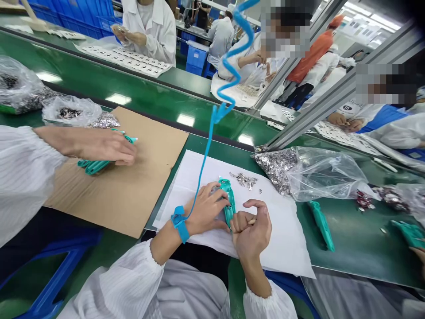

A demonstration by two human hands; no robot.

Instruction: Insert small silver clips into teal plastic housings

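L hand (211,208) grip pinching teal casing (230,195) on wht paper (282,235), R hand (251,230) curled by it, can't tell on what.

Seen as a teal shell (231,203), long and narrow, hollow side up; lies flat on white paper (282,230), roughly at five o'clock from the view's centre, pointing just short of twelve o'clock, partly hidden at the lower end.
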